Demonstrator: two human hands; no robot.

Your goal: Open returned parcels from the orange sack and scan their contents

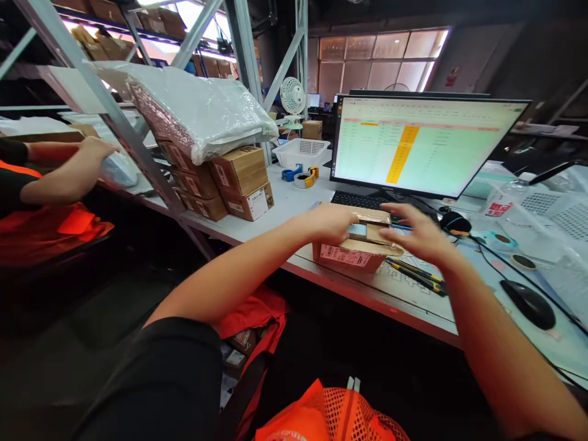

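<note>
Your left hand (333,223) grasped the open brown cardboard box (351,256) at twelve o'clock; your right hand (420,236), fingers spread loosely, worked its three-o'clock side.

Clearance about the open carton (351,256). A bare strip of the counter (287,211) separates it from the stacked boxes (248,184), with tape dispensers (305,177) at the strip's far end. Behind the open carton, the keyboard (351,199) and monitor (422,147) bar passage. To the right, yellow-and-black cutters (417,275) lie just beside it; cables (512,267) and the mouse (528,303) obstruct the counter beyond.
</note>
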